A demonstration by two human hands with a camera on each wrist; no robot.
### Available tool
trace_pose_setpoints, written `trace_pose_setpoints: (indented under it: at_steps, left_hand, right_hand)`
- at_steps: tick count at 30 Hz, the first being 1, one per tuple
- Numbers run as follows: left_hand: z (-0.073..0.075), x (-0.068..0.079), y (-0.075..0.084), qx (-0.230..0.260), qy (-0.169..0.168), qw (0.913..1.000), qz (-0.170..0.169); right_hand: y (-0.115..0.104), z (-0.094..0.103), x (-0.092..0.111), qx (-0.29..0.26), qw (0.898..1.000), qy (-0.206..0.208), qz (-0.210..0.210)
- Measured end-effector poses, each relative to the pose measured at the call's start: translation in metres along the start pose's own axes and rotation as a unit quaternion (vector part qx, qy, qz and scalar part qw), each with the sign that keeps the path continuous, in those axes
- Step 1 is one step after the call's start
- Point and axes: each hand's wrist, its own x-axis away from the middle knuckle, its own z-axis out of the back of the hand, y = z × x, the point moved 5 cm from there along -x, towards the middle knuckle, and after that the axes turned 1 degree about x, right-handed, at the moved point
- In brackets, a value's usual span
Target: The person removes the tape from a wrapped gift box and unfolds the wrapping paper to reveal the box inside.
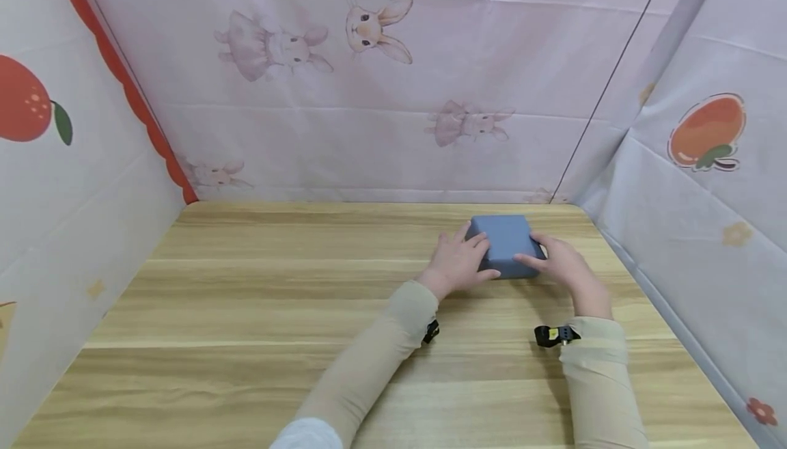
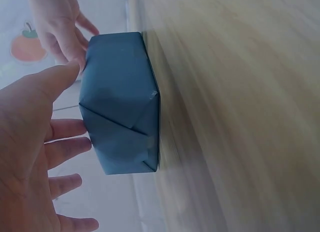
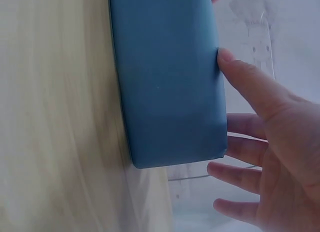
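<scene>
A box wrapped in blue paper (image 1: 504, 237) lies on the wooden table, towards its back right. My left hand (image 1: 456, 261) is at the box's left side, fingers spread, with fingertips touching the top edge. In the left wrist view the folded paper end of the box (image 2: 120, 137) faces that hand (image 2: 25, 142). At the right side is my right hand (image 1: 562, 264), its thumb on the top near edge and its fingers stretched along the right side. The right wrist view shows this thumb (image 3: 255, 87) against the box (image 3: 170, 87), the other fingers loosely extended.
The wood-grain table (image 1: 246, 339) runs back to a pink rabbit-print cloth wall (image 1: 369, 141). Fruit-print cloth (image 1: 695, 216) hangs along the right side, close to the right arm, and another cloth wall (image 1: 74, 196) stands on the left. Each wrist carries a small black camera (image 1: 556, 335).
</scene>
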Motion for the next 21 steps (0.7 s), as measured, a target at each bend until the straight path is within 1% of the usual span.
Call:
trace_pose_setpoints:
  at_steps: [5,8,15,21]
  left_hand:
    - [-0.001,0.005,-0.009,-0.008,0.006,1.0000,0.000]
    - [-0.002,0.008,-0.015,-0.001,0.006,1.0000,0.005]
    - [-0.003,0.017,-0.026,0.026,0.011,0.9995,0.016]
    - [-0.001,0.028,-0.032,0.042,0.020,0.9988,0.014]
  right_hand:
    - [-0.011,-0.002,-0.002,0.016,1.000,0.009,0.018]
    - [-0.017,-0.005,-0.004,0.030,0.999,0.012,0.028]
    - [-0.029,-0.009,-0.007,0.057,0.995,0.046,0.061]
    - [-0.037,-0.012,-0.006,0.065,0.994,0.049,0.074]
